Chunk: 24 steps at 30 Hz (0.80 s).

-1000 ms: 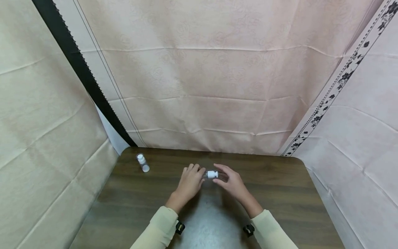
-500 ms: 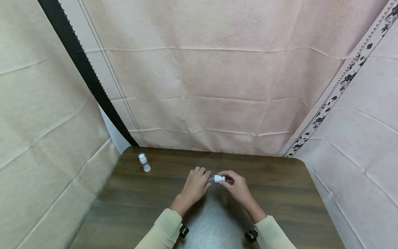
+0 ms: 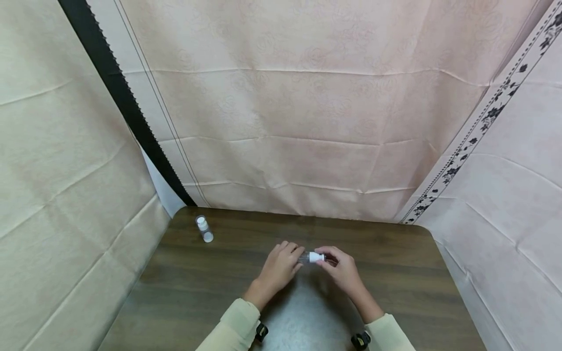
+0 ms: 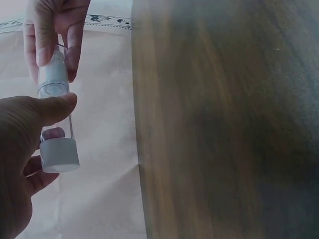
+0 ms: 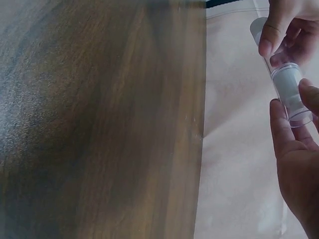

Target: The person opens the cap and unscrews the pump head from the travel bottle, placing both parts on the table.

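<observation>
A slim clear pump bottle (image 3: pixel 316 257) with a white collar lies level between my two hands above the table. My left hand (image 3: pixel 281 265) grips its see-through body, thumb across the near side. The white base (image 4: pixel 60 155) sticks out past those fingers in the left wrist view. My right hand (image 3: pixel 344 274) holds the other end, thumb and fingers round the clear cap (image 5: pixel 300 118) that covers the white pump top. Part of the body is hidden behind the left fingers.
A second bottle (image 3: pixel 204 229) with white ends is at the table's back left. The dark wooden table (image 3: pixel 386 253) has rounded back corners. Pale cloth (image 3: pixel 281 161) hangs behind it and on both sides.
Both hands and the bottle have shifted right and slightly nearer. The right hand's thumb and fingers, earlier spread apart at the bottle's end, have closed round the cap.
</observation>
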Motion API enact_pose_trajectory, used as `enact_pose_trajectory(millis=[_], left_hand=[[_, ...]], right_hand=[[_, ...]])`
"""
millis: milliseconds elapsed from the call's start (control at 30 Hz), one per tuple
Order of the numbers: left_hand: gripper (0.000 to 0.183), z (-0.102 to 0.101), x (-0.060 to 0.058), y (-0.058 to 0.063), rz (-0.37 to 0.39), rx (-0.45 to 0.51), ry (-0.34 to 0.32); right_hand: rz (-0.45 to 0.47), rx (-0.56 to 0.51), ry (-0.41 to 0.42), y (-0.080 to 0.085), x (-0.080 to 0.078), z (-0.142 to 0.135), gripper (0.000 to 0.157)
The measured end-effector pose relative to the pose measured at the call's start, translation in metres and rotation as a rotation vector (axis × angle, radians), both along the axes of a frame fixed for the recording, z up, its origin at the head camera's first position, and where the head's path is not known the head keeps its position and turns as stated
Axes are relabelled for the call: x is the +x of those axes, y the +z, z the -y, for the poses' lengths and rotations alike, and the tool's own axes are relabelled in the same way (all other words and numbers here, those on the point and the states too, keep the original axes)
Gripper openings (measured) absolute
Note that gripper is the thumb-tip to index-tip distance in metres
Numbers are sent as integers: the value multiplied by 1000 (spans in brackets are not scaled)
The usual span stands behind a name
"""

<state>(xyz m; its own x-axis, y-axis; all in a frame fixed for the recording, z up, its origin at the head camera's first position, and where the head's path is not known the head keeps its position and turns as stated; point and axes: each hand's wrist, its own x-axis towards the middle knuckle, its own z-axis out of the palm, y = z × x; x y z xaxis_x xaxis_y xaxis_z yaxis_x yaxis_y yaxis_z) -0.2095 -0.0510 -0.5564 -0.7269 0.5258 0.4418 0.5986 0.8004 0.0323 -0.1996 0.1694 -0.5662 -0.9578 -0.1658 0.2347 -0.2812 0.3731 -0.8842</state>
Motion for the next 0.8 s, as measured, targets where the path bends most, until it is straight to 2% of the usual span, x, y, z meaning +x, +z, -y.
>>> enact_pose_trajectory(millis=[133,267,500,800], left_hand=[[39,-2,1,-4,-32,38,-34],[39,-3,2,-5,-21,67,-44],[41,-5,3,-6,-30,70,-63],[42,-5,3,-7,-31,93,-74]], right_hand=[[5,-1,9,-1,2,-4,23],[-14,-5,24,-3,2,-6,24],[-45,7,46,-5,1,-11,26],[-25,-7,75,-7,1,-13,24]])
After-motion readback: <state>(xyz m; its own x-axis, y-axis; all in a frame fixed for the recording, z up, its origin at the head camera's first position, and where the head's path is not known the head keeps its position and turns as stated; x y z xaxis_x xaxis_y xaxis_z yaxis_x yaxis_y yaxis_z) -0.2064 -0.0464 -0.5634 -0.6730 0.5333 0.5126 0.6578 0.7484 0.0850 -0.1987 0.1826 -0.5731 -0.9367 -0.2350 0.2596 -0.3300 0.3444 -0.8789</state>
